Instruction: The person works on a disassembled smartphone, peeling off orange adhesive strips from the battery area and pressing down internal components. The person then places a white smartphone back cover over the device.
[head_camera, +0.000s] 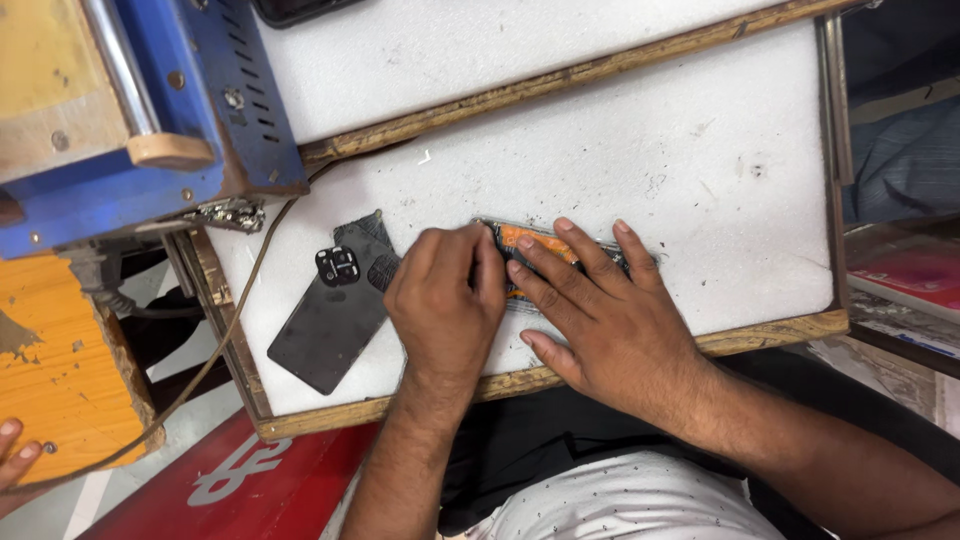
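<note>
- An opened phone (540, 262), orange inside, is pinned flat on the white pad (700, 180), just below its centre.
- The right hand (610, 315) is laid over it, fingers spread and pressed down.
- The left hand (447, 300) is curled tight at the phone's 9 o'clock end; whether anything is pinched cannot be told.
- A dark back cover (330, 320) is seen at 9 o'clock from the left hand.
- A blue machine (200, 90) is parked at 10 o'clock.

My tabletop (700, 150) is white foam board framed in worn wood. A blue machine (200, 110) stands at its corner, an orange wooden block (60, 370) beside it, red floor (270, 480) below.
</note>
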